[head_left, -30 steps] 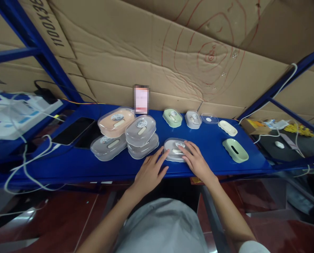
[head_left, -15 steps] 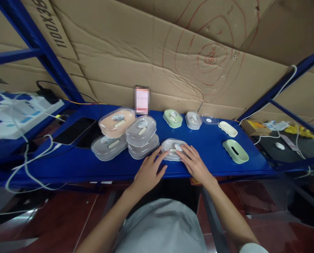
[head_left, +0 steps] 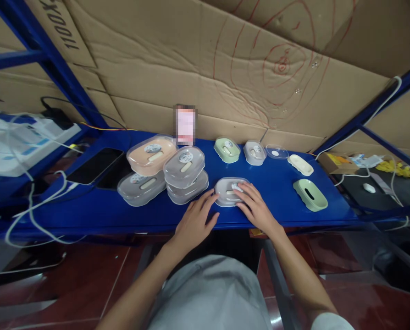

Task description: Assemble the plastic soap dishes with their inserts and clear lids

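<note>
The box, grey under a clear lid, lies flat on the shelf between the two hands. The left hand is open with fingers spread, and its fingertips touch the box's near left end. The right hand is open too, laid over the right part of the lid. Neither hand closes around anything, so the box is pinned rather than held, and that looks like the weak point. Smooth plastic on painted metal would probably slide under an uneven push. A shove from the right hand could send it past the left fingertips into the stack just beyond them. The upper boxes there sit askew on the lower ones and might slip off. The shelf's front edge runs right below both wrists, so a pull toward the body could carry the box over it. Pressing on one end of the lid might tip the box or spring the lid loose. The green tray, off to the right of the right hand, sits well apart and seems the lesser risk.
</note>
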Demonstrator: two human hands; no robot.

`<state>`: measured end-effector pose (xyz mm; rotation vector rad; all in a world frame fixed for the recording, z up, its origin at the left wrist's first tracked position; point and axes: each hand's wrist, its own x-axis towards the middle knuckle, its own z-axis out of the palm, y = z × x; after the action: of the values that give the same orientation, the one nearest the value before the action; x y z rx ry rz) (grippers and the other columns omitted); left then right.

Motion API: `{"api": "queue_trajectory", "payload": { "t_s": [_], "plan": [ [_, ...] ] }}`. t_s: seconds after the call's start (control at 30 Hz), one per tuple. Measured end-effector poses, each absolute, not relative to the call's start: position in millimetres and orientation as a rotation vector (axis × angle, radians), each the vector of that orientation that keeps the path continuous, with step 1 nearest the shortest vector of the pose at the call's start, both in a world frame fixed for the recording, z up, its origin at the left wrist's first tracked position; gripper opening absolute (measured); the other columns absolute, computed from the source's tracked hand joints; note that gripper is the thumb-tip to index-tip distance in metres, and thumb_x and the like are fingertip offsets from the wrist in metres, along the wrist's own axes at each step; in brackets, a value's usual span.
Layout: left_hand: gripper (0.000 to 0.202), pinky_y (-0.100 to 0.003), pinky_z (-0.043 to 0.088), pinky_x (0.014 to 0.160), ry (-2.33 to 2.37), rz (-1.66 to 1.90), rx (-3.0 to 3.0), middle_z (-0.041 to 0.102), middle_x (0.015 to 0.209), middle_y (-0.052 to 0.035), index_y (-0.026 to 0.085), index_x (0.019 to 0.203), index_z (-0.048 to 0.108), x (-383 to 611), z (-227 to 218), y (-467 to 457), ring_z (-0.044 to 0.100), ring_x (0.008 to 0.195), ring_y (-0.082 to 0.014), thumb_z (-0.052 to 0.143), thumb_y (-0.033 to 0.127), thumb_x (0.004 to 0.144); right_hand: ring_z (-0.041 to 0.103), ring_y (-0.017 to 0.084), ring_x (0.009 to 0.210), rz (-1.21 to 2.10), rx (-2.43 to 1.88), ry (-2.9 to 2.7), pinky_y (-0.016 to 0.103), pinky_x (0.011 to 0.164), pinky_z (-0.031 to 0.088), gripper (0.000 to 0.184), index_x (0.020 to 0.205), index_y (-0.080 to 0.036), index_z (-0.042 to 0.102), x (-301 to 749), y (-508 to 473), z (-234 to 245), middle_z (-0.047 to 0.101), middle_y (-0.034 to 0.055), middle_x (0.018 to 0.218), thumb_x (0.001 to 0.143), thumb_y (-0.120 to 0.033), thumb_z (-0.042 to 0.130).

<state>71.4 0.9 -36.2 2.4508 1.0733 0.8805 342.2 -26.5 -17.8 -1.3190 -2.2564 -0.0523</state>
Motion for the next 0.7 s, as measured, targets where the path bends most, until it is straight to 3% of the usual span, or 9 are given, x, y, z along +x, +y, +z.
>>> {"api": "queue_trajectory", "payload": {
  "t_s": [0.27,0.7],
  "plan": [
    [0.052,-0.044,0.048,0.116,1.054,0.883,2.456,0.051,0.163,-0.0106,0.028,0.157,0.042,71.0,-35.1,1.2,0.054,0.147,-0.0265,0.052,0.026,0.106,0.033,0.026,0.161,-0.059,-1.293,-2.301,0.061,0.132,0.029,0.055,0.167,-0.032,0.036,341.6,-24.2,-19.3,0.047,0.0084,0.167,0.113,-0.025,0.044],
    [0.056,-0.046,0.048,0.118,1.044,0.889,2.464,0.052,0.163,-0.0112,0.027,0.161,0.039,70.8,-37.9,2.8,0.054,0.148,-0.0272,0.053,0.028,0.107,0.044,0.027,0.154,-0.213,-1.402,-2.270,0.057,0.130,0.031,0.051,0.162,-0.032,0.045,337.7,-26.3,-20.2,0.055,0.0084,0.160,0.111,-0.030,0.049]
  ]
}}
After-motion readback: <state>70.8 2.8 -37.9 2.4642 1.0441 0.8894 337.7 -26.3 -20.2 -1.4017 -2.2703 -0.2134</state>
